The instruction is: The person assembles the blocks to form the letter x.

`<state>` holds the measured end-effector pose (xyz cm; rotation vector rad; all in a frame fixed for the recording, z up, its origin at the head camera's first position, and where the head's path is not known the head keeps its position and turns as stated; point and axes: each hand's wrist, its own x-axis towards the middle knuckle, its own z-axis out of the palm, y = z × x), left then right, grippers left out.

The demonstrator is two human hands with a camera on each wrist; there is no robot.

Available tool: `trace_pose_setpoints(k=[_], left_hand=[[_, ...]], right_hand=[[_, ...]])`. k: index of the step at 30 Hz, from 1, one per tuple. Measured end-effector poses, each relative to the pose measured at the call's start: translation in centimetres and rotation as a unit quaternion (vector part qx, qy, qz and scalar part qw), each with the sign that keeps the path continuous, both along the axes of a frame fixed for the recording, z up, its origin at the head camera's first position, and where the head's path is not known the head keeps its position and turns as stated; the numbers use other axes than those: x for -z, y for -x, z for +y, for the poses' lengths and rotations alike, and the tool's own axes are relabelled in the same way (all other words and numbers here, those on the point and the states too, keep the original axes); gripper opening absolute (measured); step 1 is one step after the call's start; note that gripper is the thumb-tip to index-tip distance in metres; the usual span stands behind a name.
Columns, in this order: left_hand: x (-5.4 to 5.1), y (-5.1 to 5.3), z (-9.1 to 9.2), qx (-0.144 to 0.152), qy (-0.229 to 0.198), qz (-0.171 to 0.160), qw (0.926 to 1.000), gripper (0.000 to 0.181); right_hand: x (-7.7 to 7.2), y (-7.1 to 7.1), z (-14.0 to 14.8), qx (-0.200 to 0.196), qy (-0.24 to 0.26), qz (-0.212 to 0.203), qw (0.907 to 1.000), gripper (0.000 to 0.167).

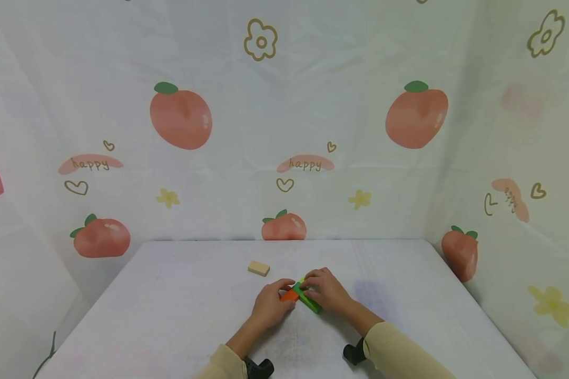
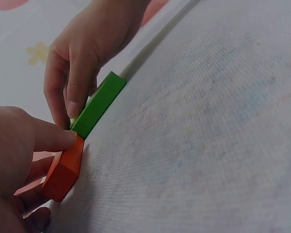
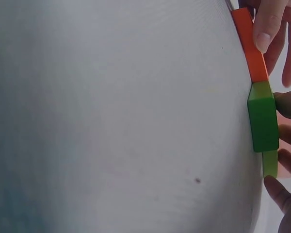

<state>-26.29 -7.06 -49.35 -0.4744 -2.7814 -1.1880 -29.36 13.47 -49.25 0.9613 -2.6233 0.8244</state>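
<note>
On the table, an orange block point(image 1: 290, 296) lies end to end against a group of green blocks. My left hand point(image 1: 269, 304) pinches the orange block, thumb on the near side and fingers on the far side. My right hand point(image 1: 329, 292) has its thumb and fingers around the green block point(image 1: 310, 303). In the right wrist view, a lighter yellow-green block point(image 3: 270, 162) shows behind the green one, a fingertip at its end. Part of the green group is hidden beneath the right fingers.
A plain wooden block point(image 1: 258, 268) lies apart, beyond the left hand. The white-covered table point(image 1: 185, 305) meets a fruit-print cloth point(image 1: 227, 200) at its back edge, and the same cloth hangs at both sides.
</note>
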Motion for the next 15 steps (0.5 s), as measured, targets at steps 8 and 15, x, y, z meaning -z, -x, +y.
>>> trace_pose_setpoints(k=[8, 15], left_hand=[[-0.4, 0.6, -0.7, 0.004, -0.005, -0.022, 0.9997, 0.042], [-0.6, 1.5, -2.1, -0.034, -0.001, 0.024, 0.9991, 0.035]], right_hand=[[-0.1, -0.1, 0.0, 0.005, -0.014, -0.006, 0.9999, 0.013], [-0.1, -0.4, -0.2, 0.014, -0.058, 0.013, 0.9981, 0.018]])
